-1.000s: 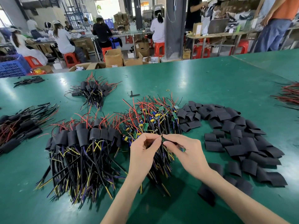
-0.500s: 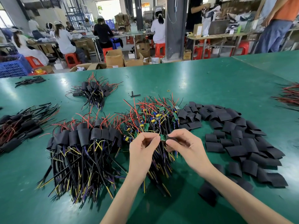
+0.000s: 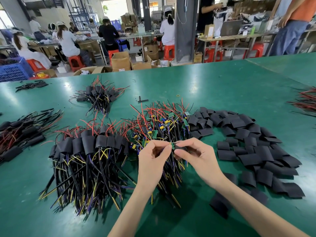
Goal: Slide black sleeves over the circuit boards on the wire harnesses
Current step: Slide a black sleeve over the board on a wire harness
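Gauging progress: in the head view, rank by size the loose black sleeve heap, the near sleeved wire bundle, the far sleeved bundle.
Loose black sleeve heap
Near sleeved wire bundle, close behind
Far sleeved bundle; distance shrinks it

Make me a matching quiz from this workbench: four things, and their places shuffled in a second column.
1 heap of loose flat black sleeves
2 bundle of wire harnesses already wearing black sleeves
3 heap of wire harnesses with bare green circuit boards
4 single black sleeve

A on the green table, left of the left hand
B pinched in the right hand
C right of the right hand
D just beyond both hands

Pairs: 1-C, 2-A, 3-D, 4-B
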